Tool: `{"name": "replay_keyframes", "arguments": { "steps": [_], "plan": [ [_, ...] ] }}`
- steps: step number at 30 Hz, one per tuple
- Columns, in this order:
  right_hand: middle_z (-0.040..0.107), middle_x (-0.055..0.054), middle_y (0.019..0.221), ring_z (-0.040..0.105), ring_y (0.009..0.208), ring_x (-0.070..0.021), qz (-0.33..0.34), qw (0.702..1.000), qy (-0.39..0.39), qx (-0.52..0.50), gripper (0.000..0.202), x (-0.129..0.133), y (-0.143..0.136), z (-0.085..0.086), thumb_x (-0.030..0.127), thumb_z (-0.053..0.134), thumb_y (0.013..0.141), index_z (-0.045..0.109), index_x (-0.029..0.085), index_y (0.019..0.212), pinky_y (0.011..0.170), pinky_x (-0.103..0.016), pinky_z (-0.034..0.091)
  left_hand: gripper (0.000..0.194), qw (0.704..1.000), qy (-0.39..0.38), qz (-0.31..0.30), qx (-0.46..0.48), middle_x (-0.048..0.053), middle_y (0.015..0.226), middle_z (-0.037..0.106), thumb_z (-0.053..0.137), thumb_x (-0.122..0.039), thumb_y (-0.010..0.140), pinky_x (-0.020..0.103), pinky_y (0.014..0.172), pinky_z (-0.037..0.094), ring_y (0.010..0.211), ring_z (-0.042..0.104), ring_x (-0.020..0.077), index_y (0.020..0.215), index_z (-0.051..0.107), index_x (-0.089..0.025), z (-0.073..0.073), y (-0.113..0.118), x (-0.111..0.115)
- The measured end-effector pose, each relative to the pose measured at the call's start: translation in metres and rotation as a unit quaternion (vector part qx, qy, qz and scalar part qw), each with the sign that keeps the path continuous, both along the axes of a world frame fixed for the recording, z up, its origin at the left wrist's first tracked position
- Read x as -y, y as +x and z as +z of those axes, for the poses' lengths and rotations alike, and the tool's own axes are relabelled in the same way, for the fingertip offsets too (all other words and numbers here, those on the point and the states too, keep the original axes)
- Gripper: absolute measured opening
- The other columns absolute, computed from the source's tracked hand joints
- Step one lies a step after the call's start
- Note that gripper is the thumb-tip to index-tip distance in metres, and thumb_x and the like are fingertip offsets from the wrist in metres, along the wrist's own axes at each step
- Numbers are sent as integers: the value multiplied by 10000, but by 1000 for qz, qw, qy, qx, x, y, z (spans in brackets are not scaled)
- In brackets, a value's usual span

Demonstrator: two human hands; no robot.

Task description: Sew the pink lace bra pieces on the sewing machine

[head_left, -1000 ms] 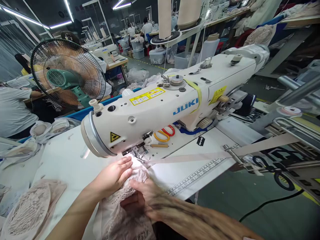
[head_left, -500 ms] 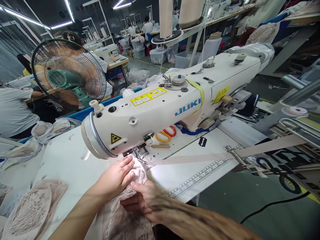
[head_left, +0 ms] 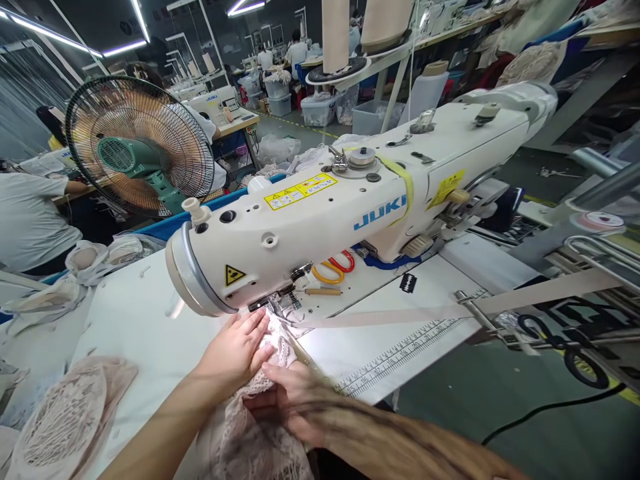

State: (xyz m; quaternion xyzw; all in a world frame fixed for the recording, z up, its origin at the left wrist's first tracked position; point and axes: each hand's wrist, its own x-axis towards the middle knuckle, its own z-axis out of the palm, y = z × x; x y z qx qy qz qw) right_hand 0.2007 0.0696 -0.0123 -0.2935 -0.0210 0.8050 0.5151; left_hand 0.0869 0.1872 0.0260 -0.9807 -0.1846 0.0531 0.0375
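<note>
"juki" stands in blue on the white sewing machine (head_left: 310, 220) and again on one machine (head_left: 210, 101) behind. the near one bears two yellow labels (head_left: 301, 191), their print too small to read, and one warning triangle (head_left: 234, 274). of the two hands, the left hand (head_left: 235, 350) lies open and flat on the lace fabric (head_left: 275, 347) at the needle area; the right hand (head_left: 295, 393) grips its edge, thumb on top. one black blade (head_left: 407, 283) rests on the tabletop (head_left: 150, 320). beyond, a clear tub (head_left: 319, 112) holds pale pieces.
</note>
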Motion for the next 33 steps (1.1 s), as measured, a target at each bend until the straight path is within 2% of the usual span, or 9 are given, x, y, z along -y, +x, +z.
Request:
{"name": "replay_keyframes", "arguments": {
  "steps": [7,11,14,18,26,29,31,33],
  "plan": [
    [690,-19,684,670,655,-155,1,1000,-3,-21,411,1,2,3,389,767,656,601,157,952,675,-296,477,580,999,25,15,24,204,1405,563,260,-466,1025,489,980,487,1247,573,329,1381,547,-110,-15,-5,-5],
    [688,-24,701,654,663,-150,-10,1000,0,-29,409,1,2,4,406,794,605,609,158,872,669,-289,454,596,998,45,44,23,222,1395,567,250,-467,1022,485,937,492,1222,579,342,1370,555,-93,-18,-3,-5],
    [688,-14,716,639,666,-154,-17,999,6,-29,437,0,2,5,432,812,567,601,172,847,681,-305,453,573,998,31,48,14,223,1394,567,276,-448,1019,473,931,487,1200,592,332,1384,545,-99,-15,-3,-9],
    [678,-4,734,632,681,-153,-17,999,10,-25,424,-2,0,6,440,793,590,587,177,852,657,-291,437,565,998,10,53,-8,220,1364,591,295,-449,1013,476,926,481,1193,591,337,1407,526,-116,-13,-5,-15],
    [661,-26,787,616,690,-152,-30,999,10,-23,448,-5,1,12,434,778,589,567,167,882,639,-296,458,592,996,-4,94,-3,222,1228,663,305,-504,998,478,916,478,1145,613,345,1380,556,-128,-27,-6,-26],
    [660,-34,817,612,719,-148,-35,999,24,-18,421,-7,-1,14,432,764,634,573,164,897,671,-297,466,578,995,-42,87,1,208,1141,696,348,-518,981,443,846,518,1036,658,331,1333,600,-134,-15,-4,-32],
    [664,-39,844,619,759,-155,-36,998,49,-3,406,-8,-1,16,443,740,664,579,171,919,697,-297,467,540,991,-86,95,21,177,1058,719,351,-497,983,407,772,547,918,682,300,1297,628,-155,0,-5,-30],
    [667,-42,879,629,813,-177,-28,995,82,46,366,-5,0,19,447,677,714,584,185,953,732,-311,471,492,983,-127,113,74,143,1060,721,311,-436,1003,375,770,564,911,687,268,1283,632,-190,17,-10,-19]
  ]
}}
